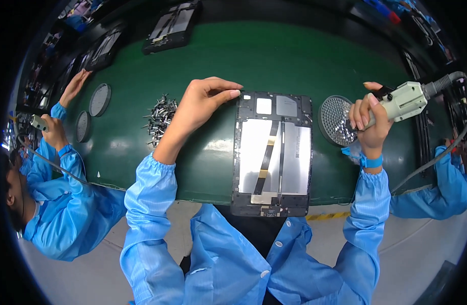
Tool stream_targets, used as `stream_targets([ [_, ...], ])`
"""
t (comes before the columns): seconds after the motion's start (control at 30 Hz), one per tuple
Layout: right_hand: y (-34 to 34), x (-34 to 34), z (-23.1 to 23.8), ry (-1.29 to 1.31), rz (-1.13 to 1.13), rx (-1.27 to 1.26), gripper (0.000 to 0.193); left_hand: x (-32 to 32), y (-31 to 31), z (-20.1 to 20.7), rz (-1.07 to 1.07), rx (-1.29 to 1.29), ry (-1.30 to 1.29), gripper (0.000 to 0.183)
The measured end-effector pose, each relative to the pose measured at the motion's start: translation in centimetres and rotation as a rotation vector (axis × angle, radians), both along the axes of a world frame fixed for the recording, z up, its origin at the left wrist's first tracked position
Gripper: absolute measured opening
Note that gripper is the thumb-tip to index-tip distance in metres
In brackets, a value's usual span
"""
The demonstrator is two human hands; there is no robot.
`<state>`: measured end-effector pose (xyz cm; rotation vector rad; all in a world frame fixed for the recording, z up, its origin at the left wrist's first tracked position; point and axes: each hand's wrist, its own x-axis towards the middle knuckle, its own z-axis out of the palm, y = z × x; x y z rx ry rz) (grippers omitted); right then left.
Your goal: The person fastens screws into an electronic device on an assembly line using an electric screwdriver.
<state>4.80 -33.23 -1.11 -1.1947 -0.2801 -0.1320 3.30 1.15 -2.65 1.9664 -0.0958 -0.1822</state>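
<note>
In front of me lies a tablet (246,152) with its back off, showing a silver battery, dark flex strips and a black frame. Its lower end reaches past the table's front edge. My left hand (205,99) is at its upper left corner, thumb and forefinger closed on that edge. Wrapped in the fingers of my right hand (370,119) is a pale electric screwdriver (403,103), with a grey cable (449,81) at its rear. Its tip is hidden by my hand. Beneath those fingers stands a round dish (329,122) with a dimpled grid and small shiny screws at its right side.
A heap of small dark metal parts (161,117) lies left of the tablet on the green table (213,66). More open tablets (172,28) rest at the far left. A co-worker (71,203) sits left beside round dishes (100,99); another blue sleeve (436,195) shows right.
</note>
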Motion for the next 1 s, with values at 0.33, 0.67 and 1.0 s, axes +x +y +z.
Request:
stream_targets([
  [0.33,0.1,-0.2,0.6,-0.002,-0.027,-0.102,0.033,0.8,-0.4,0.3,-0.071,0.018,0.118,0.029],
  [0.67,0.1,-0.3,0.7,-0.030,0.001,-0.010,0.025,1.7,0.0,0.5,-0.125,0.035,0.163,0.029],
  [1.0,0.4,0.0,0.8,-0.030,0.020,-0.009,0.026,1.2,0.9,-0.1,-0.175,-0.070,0.146,0.023],
])
